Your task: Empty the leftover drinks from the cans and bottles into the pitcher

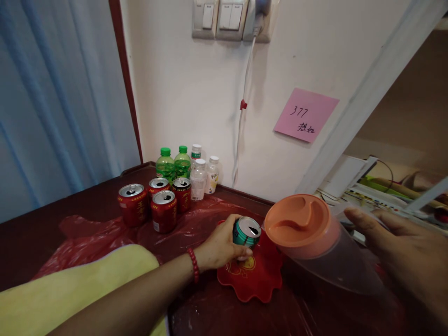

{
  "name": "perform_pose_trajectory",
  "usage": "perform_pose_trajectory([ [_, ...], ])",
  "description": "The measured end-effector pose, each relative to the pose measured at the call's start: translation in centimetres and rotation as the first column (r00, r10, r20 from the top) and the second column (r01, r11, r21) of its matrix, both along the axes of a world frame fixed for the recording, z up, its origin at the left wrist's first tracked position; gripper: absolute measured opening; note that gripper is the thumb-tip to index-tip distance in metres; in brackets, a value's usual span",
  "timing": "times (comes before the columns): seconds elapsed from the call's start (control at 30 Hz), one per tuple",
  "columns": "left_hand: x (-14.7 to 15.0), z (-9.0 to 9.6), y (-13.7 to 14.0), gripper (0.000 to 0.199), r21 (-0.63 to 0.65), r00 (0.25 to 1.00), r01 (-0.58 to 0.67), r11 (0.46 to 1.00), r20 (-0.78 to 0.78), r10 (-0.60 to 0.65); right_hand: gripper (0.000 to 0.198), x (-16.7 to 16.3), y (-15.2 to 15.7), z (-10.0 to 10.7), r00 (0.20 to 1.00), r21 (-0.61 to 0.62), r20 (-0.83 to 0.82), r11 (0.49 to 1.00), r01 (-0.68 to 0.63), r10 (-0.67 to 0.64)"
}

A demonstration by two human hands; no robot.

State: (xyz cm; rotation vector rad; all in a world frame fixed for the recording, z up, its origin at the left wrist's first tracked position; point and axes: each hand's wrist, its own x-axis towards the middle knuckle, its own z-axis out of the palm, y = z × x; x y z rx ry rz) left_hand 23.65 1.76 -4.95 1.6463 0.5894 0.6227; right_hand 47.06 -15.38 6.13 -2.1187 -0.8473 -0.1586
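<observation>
One opened teal drink can (245, 237), gripped in the curled fingers of the left hand (219, 247), sits over the far part of a red scalloped mat (254, 282). One clear pitcher (338, 266) with orange lid (297, 219) tilts left beside it, held by the right hand (402, 247), fingers bent, blurred. Four red drink cans (164, 215) and five capped bottles (199, 183) stand far left on the worktop (21, 240).

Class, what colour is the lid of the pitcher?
The lid is orange; the head view shows it.
</observation>
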Motion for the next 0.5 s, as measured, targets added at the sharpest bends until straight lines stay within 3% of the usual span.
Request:
perform_pose_trajectory([
  [0.33,0.06,-0.01,-0.28,0.062,-0.080,0.999,0.033,0.996,0.032,-0.030,0.063,0.02,-0.11,0.13,0.999,0.010,-0.039,1.000,0.015,-0.014],
  [0.5,0.02,0.01,-0.17,0.064,-0.052,1.000,0.018,0.998,0.012,-0.017,0.059,-0.14,0.00,0.06,1.000,0.034,-0.023,0.999,-0.020,0.021],
])
